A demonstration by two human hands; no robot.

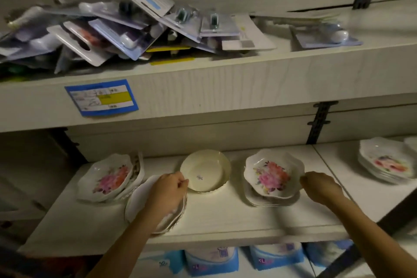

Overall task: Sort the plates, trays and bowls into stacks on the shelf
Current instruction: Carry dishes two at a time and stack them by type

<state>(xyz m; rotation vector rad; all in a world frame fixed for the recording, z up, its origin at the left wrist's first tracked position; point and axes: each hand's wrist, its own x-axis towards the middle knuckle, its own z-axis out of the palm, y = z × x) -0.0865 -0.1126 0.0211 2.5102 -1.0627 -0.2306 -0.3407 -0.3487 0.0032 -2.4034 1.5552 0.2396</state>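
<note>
A plain cream bowl [206, 170] sits mid-shelf, tilted slightly, and my left hand [168, 192] pinches its left rim. Under that hand lies a stack of white plates [140, 201]. To the left, floral scalloped plates [108, 178] lean in a stack. Right of the bowl, a floral scalloped plate [274, 175] rests on a small stack, with my right hand [320, 186] holding its right edge. Another floral stack [387, 161] stands at the far right of the shelf [225, 216].
The upper shelf [203, 88] carries a heap of blister-packed goods [108, 29] and a blue price label [101, 97] on its front edge. Blue packages [277, 257] sit below the plate shelf. Black shelf brackets [319, 122] run up the back wall.
</note>
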